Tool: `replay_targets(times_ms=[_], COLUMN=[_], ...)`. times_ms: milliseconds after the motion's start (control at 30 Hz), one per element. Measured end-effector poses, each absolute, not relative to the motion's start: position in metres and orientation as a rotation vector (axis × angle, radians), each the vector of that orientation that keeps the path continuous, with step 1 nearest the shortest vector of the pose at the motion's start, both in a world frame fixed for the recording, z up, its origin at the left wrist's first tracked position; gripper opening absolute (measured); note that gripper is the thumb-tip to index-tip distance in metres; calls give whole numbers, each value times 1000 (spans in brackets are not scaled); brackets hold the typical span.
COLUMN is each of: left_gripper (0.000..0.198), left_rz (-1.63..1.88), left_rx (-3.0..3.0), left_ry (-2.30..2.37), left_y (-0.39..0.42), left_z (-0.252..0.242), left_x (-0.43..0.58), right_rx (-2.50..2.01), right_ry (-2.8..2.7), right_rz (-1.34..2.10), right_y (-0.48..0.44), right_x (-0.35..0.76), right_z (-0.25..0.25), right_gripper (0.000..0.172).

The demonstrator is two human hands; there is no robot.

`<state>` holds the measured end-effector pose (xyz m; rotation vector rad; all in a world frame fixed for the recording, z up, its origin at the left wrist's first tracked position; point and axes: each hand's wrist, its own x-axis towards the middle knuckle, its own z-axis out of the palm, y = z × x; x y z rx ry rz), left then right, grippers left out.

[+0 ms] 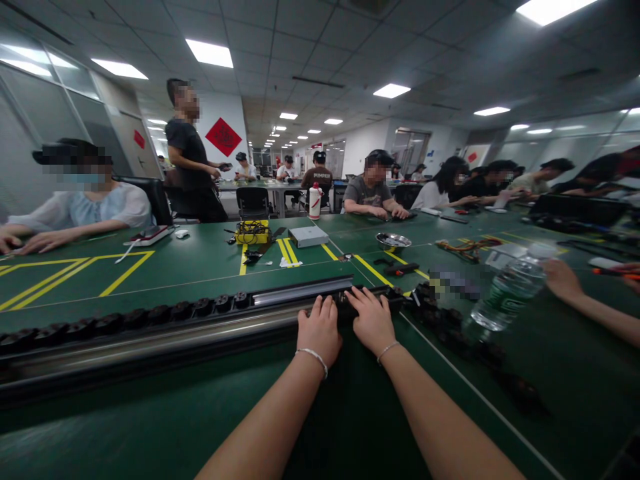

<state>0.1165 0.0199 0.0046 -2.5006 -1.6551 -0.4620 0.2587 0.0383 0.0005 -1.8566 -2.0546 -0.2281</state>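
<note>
A long black rail (150, 347) with a shiny metal rod (165, 333) along it runs across the table from the left. Several black round pieces (135, 317) and a short silver strip (295, 291) line its far side. Near the rail's right end, my left hand (320, 333) has its fingers bent over the rail, gripping it; the thumb is hidden. Just right of it, my right hand (373, 320) reaches onto the same end with fingers spread apart. Whatever lies under the fingertips cannot be made out. Dark linked pieces (440, 307) trail off beyond the rail's right end.
A water bottle (510, 293) stands to the right, close to a co-worker's hand (563, 279). Farther back are a metal bowl (393, 241), a grey box (309, 236), a yellow basket (252, 232) and a white flask (315, 202). Several people sit around the green table (150, 427).
</note>
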Motion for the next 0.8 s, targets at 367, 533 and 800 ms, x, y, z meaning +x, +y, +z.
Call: replay_targets(times_ms=[367,533,800], left_gripper=[60,61,61], left_rz=[-415,-383,-409], left_rx=[-2472,-2471,-2476], left_ry=[-1654,-1662,-1676], left_y=[21,22,21], left_z=[2,2,5], left_x=[117,118,118], right_rx=[-1882,-1893,-1891], right_ry=[-2058,-2059,-2050], right_rz=[-238,-247,-231], right_y=[38,39,39], right_x=[257,258,256], right_z=[1,0,0], right_gripper=[63,63,63])
